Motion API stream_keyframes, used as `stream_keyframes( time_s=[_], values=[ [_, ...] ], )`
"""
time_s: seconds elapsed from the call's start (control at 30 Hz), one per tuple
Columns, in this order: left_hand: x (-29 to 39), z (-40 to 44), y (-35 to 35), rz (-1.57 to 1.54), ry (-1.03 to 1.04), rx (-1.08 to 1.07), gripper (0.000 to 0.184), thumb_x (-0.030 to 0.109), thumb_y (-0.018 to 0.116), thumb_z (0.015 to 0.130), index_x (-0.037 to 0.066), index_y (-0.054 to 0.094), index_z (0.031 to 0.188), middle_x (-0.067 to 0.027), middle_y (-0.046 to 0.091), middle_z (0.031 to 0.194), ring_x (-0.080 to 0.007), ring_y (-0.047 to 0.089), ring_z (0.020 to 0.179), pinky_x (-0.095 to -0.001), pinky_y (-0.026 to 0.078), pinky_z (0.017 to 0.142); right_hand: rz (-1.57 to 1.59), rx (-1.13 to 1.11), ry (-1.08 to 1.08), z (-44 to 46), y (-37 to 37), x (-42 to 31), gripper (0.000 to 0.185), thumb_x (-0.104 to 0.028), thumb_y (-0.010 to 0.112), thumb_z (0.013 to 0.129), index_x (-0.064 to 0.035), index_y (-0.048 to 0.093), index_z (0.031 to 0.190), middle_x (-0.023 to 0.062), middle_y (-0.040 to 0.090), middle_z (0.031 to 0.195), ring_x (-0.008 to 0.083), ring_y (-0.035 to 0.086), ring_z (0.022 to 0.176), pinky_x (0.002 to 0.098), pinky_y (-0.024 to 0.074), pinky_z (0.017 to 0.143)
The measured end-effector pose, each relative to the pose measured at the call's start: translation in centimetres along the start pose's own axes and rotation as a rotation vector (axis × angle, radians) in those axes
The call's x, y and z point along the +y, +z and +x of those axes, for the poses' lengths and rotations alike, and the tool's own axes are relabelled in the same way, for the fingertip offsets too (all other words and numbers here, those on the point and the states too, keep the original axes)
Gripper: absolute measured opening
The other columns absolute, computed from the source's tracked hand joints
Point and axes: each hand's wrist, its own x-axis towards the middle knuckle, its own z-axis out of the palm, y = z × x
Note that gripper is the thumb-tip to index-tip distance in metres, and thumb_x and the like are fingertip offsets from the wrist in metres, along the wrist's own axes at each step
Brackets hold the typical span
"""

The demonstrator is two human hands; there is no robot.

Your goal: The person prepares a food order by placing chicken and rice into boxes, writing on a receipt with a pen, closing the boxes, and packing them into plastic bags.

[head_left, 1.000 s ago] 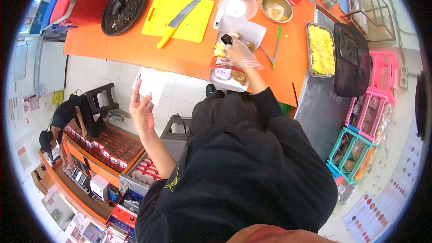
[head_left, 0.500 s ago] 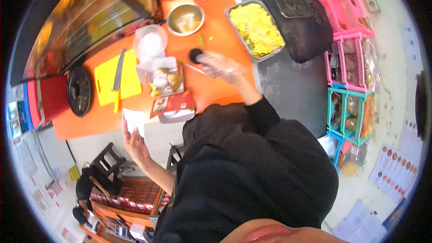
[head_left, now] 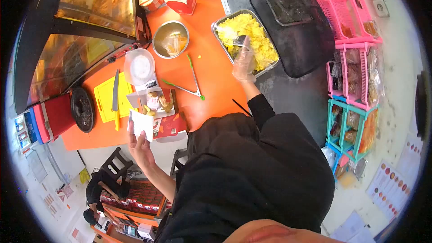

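My left hand holds a small white folded paper between thumb and fingers, just over the near edge of an open meal box. That box contains a packet marked rice and some brown and yellow pieces. My right hand, in a clear plastic glove, is closed on a black scoop. The scoop's head rests among yellow scrambled-egg-like food in a metal tray. My fingers partly hide the scoop.
Green-tipped tongs lie on the orange table, near a steel bowl and a clear plastic tub. A knife rests on a yellow cutting board. Right of the tray is a black lid. Another person works at lower left.
My right hand has moved right and away from me, carrying the black scoop from over the table into the tray. My left hand has shifted slightly right with the paper, nearer the meal box.
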Motion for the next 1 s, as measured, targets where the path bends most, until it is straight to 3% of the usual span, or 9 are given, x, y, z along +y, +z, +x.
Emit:
stream_keyframes(
  time_s=[0.03,0.2,0.3,0.33,0.53,0.63,0.77,0.87,1.0],
  values=[
    [-0.1,0.0,0.2,-0.003,-0.020,0.005,0.059,-0.011,0.059,0.082,0.000,0.048,0.138,-0.0095,0.053,0.132,-0.0181,0.057,0.112,-0.0310,0.052,0.092,0.012,-0.022,0.010,0.5,0.3,-0.1,0.086,0.005,0.058,0.080,-0.0026,0.012,0.153,0.0291,0.051,0.123,0.0415,0.057,0.103,0.0457,0.0473,0.086],
    [-1.2,-0.4,0.2,-0.017,-0.085,0.013,0.060,-0.011,0.060,0.080,0.000,0.048,0.138,-0.0108,0.053,0.131,-0.0190,0.058,0.110,-0.0306,0.050,0.092,-0.040,0.017,-0.106,1.3,-0.6,-0.8,0.083,0.000,0.058,0.081,0.0018,0.014,0.151,0.0274,0.054,0.105,0.0405,0.057,0.095,0.0447,0.0482,0.082],
    [-1.8,-0.3,0.1,-0.043,-0.077,-0.009,0.061,-0.010,0.062,0.080,0.001,0.048,0.138,-0.0102,0.048,0.138,-0.0194,0.058,0.111,-0.0308,0.050,0.092,-0.061,-0.128,-0.144,1.6,0.5,1.1,0.076,-0.006,0.059,0.083,0.0026,0.022,0.149,0.0244,0.058,0.099,0.0387,0.060,0.089,0.0427,0.0512,0.079],
    [-1.6,-0.3,0.3,-0.046,-0.064,-0.016,0.061,-0.009,0.061,0.080,0.001,0.048,0.138,-0.0098,0.047,0.140,-0.0195,0.058,0.111,-0.0309,0.050,0.092,-0.139,-0.190,-0.067,2.6,0.5,1.0,0.060,-0.010,0.058,0.083,0.0035,0.042,0.139,0.0232,0.063,0.100,0.0353,0.064,0.087,0.0413,0.0533,0.075],
    [-1.6,-0.6,-1.7,-0.081,-0.027,0.014,0.061,-0.009,0.062,0.080,0.003,0.049,0.138,-0.0075,0.045,0.144,-0.0184,0.059,0.109,-0.0309,0.051,0.088,-0.409,-1.049,-0.281,9.2,-1.4,1.8,0.034,-0.012,0.052,0.079,0.0046,0.063,0.107,0.0292,0.064,0.106,0.0402,0.064,0.101,0.0489,0.0513,0.082],
    [-1.7,-1.7,-3.8,-0.107,-0.006,0.038,0.060,-0.009,0.063,0.080,0.003,0.050,0.137,-0.0073,0.045,0.143,-0.0178,0.059,0.107,-0.0304,0.051,0.088,-0.306,-0.985,-0.404,8.2,-1.4,2.8,0.032,-0.017,0.052,0.081,0.0026,0.065,0.103,0.0289,0.066,0.101,0.0401,0.065,0.098,0.0502,0.0503,0.083],
    [-2.4,-3.4,-7.1,-0.141,0.001,0.123,0.059,-0.008,0.062,0.080,0.004,0.051,0.137,-0.0066,0.044,0.145,-0.0160,0.058,0.107,-0.0279,0.050,0.086,-0.327,-0.856,-0.234,2.9,-9.2,-2.4,0.041,-0.033,0.059,0.082,-0.0016,0.065,0.108,0.0241,0.067,0.102,0.0390,0.065,0.097,0.0474,0.0513,0.081],
    [-3.0,-4.4,-8.8,-0.132,0.014,0.196,0.058,-0.009,0.059,0.084,0.002,0.048,0.139,-0.0042,0.048,0.139,-0.0143,0.058,0.106,-0.0279,0.049,0.087,-0.459,-0.770,-0.284,0.6,-6.3,2.9,0.050,-0.041,0.062,0.081,-0.0040,0.062,0.115,0.0219,0.068,0.101,0.0387,0.065,0.097,0.0460,0.0513,0.082],
    [-3.3,-4.7,-11.5,-0.137,0.014,0.192,0.056,-0.008,0.059,0.084,0.002,0.049,0.139,-0.0028,0.048,0.138,-0.0105,0.056,0.099,-0.0249,0.047,0.083,-0.227,-0.668,-0.151,-0.1,-7.1,3.6,0.056,-0.050,0.062,0.083,-0.0057,0.063,0.117,0.0205,0.069,0.103,0.0342,0.066,0.097,0.0454,0.0505,0.084]
  ],
)
